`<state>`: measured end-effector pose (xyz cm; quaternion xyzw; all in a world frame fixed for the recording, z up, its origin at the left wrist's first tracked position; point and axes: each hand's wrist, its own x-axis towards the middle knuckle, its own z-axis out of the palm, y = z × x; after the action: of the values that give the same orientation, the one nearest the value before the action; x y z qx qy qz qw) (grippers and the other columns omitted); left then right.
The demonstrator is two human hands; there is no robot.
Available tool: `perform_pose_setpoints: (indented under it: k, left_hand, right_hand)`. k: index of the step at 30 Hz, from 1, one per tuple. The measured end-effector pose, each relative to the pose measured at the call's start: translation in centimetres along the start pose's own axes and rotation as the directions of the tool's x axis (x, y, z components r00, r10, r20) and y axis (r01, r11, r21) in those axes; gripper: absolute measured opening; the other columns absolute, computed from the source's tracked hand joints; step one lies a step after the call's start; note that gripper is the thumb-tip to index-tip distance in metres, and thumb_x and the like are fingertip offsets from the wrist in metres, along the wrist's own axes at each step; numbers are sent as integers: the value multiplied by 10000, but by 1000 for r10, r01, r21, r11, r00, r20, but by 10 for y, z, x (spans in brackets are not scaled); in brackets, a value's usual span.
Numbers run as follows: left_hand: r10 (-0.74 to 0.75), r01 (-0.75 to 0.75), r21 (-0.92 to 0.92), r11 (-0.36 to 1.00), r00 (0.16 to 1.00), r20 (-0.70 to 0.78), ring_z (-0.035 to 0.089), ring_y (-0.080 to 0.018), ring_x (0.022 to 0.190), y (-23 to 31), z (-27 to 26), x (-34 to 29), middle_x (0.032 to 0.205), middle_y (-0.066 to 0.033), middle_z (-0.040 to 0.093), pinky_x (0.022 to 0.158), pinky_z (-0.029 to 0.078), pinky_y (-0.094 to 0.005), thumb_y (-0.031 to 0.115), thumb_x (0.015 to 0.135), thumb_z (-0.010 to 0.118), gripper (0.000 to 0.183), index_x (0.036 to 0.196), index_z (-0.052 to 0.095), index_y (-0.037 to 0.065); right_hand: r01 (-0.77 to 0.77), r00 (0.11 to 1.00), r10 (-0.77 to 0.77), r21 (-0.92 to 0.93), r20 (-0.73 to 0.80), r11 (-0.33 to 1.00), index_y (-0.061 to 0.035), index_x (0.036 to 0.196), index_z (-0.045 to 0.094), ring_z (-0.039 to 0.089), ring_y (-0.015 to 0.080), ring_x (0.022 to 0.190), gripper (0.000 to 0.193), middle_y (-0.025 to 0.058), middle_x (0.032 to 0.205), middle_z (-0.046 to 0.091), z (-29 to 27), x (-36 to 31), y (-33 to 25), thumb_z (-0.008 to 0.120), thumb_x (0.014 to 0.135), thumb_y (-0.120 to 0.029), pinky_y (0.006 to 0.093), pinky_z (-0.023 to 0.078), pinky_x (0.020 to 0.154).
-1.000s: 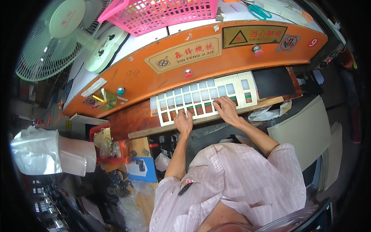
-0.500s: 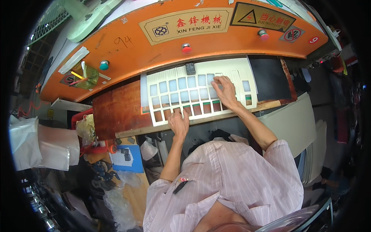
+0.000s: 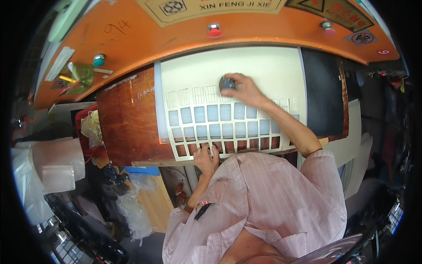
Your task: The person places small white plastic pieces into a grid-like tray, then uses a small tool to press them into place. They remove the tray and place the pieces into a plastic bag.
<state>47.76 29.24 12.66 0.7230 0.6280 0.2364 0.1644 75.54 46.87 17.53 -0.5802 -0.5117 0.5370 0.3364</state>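
Observation:
A large cream sheet (image 3: pixel 193 68) with rows of cut-out rectangular windows lies under the orange machine front. Its windowed near part hangs over the board's front edge. Thumb and fingers of my left hand (image 3: pixel 207 160) are closed on the sheet's near strip, their tips partly hidden. My right hand (image 3: pixel 244 90) grips a small dark block (image 3: pixel 227 84) over the sheet, beyond the window rows. Fine cut lines (image 3: pixel 199 95) show in the row below that block. My right forearm covers some windows at the right.
The orange panel (image 3: pixel 167 42) spans the far side, with a red button (image 3: pixel 214 30) and a green button (image 3: pixel 99 60). A brown board (image 3: pixel 127 119) lies left of the sheet, a black plate (image 3: pixel 324 92) right. Plastic bags (image 3: pixel 57 165) hang at the left.
My right hand has left the windows at the right and taken hold of the dark block. My left hand stays at the near strip. The view has shifted, showing more of the sheet's far part.

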Motion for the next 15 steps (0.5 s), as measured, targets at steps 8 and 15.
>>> perform_pose_setpoints:
  k: [8,15]
  left_hand:
    - [-15,12,53,999,999,52,553,-291,621,5,-6,-1,618,-56,518,639,427,-434,160,846,746,125,880,679,59]
    - [-4,4,8,1000,999,48,535,-299,612,5,-9,1,613,-56,518,621,407,-433,154,856,747,116,888,671,72]
  right_hand:
    - [235,937,-327,-465,-126,854,57,1335,572,538,358,1239,694,205,1321,600,-37,-34,5,859,805,-287,421,468,1067]
    - [305,918,-395,-553,-47,775,43,1354,559,548,365,1213,685,194,1340,592,-12,-29,20,858,807,-242,437,496,1038]
